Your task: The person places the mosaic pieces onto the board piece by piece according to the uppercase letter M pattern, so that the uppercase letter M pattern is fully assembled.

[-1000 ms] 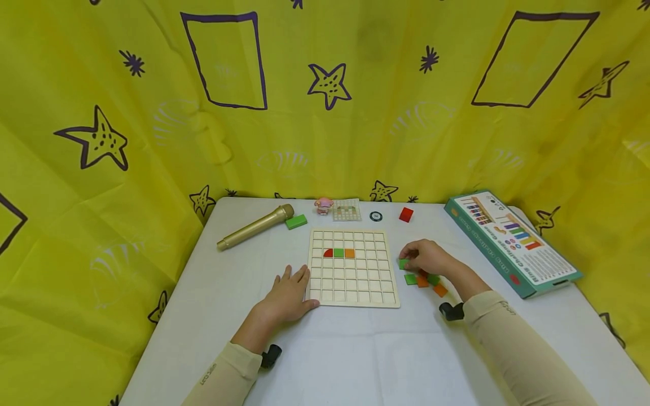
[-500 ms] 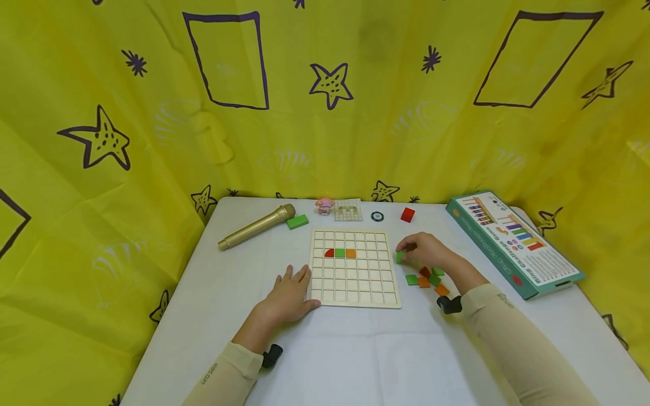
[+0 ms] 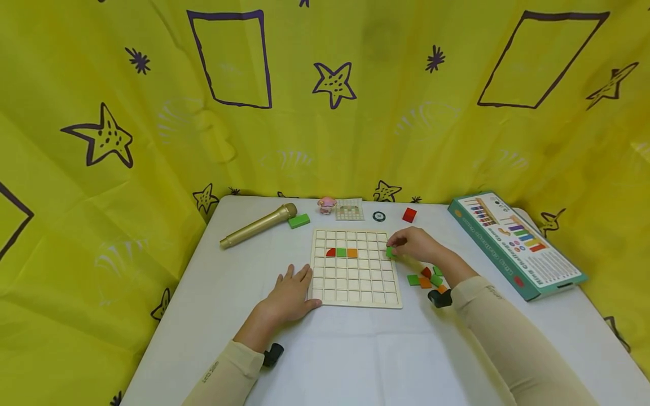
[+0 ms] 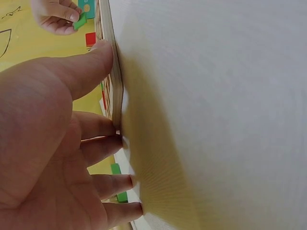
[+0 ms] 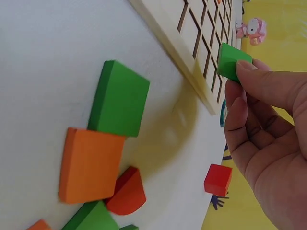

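Note:
A wooden grid board (image 3: 355, 285) lies mid-table, with a red quarter-round tile (image 3: 331, 252), a green tile (image 3: 342, 252) and an orange tile (image 3: 352, 253) side by side in one row. My right hand (image 3: 417, 246) pinches another green square tile (image 5: 232, 61) between thumb and fingers, over the board's right edge. My left hand (image 3: 288, 294) rests with straight fingers at the board's left edge, its thumb along the near corner. In the left wrist view those fingertips touch the board's side and the white tabletop.
Loose green, orange and red tiles (image 3: 425, 282) lie right of the board. Behind it are a gold microphone (image 3: 259, 226), a green block (image 3: 299, 220), a pink figurine (image 3: 326, 205), a pattern card (image 3: 350, 210), a dark ring (image 3: 378, 216) and a red cube (image 3: 409, 215). A game box (image 3: 518, 242) lies far right.
My right hand has lifted a green tile from beside the loose pile and carried it left and away from me to the board's right edge. My left hand has stayed in place.

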`<state>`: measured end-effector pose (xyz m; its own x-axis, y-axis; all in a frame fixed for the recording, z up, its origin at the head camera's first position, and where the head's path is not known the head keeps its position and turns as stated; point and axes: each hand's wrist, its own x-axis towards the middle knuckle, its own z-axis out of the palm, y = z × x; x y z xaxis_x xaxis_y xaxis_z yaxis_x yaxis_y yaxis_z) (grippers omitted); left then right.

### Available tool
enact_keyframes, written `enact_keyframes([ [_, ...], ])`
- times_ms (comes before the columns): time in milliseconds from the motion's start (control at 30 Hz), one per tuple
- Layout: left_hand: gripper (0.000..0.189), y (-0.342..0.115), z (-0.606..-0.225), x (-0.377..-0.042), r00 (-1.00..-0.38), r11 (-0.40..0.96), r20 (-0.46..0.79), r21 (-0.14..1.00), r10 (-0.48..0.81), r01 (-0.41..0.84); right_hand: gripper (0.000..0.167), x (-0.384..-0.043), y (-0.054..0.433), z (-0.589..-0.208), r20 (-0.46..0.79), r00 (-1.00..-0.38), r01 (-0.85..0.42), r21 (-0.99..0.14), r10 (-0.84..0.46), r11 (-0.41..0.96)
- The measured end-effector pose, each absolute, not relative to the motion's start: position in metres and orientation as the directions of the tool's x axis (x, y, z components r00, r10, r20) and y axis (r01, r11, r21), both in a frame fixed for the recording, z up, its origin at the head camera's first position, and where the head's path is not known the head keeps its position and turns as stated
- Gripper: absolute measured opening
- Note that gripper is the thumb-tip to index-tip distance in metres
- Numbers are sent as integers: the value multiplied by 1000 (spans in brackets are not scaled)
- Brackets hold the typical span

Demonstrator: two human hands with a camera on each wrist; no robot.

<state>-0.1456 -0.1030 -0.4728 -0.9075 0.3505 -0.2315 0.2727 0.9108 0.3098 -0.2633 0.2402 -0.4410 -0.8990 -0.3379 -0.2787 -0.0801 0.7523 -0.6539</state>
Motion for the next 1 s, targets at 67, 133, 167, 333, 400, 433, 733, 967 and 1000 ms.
enact_keyframes([
  [67,85,-103,-473,-146,-908,914,-238,305,345,267,19,-265,237,-440,-276,-896,-88,-659,-348,747],
  [133,86,-102,-474,-146,-908,916,-243,305,341,262,17,-266,233,-439,-267,-895,-100,-661,-358,744],
  [167,86,-102,-474,-146,-908,916,-245,304,339,260,17,-266,231,-438,-265,-894,-103,-663,-361,742],
  [333,86,-102,-473,-146,-907,916,-252,308,337,255,16,-270,222,-439,-258,-892,-115,-665,-371,738],
  [400,86,-102,-473,-146,-907,917,-252,308,336,254,15,-272,219,-440,-259,-890,-116,-667,-375,736],
  [433,86,-101,-473,-146,-908,917,-252,307,336,254,14,-273,217,-441,-258,-890,-117,-668,-376,735],
  [733,86,-101,-473,-146,-907,918,-254,305,335,254,12,-277,205,-446,-232,-882,-159,-672,-409,723],
  [967,86,-102,-472,-146,-908,918,-252,303,336,256,11,-278,193,-446,-247,-875,-155,-673,-417,724],
  [1000,86,-102,-472,-146,-908,917,-251,305,337,256,11,-279,192,-446,-247,-873,-157,-674,-420,722],
])
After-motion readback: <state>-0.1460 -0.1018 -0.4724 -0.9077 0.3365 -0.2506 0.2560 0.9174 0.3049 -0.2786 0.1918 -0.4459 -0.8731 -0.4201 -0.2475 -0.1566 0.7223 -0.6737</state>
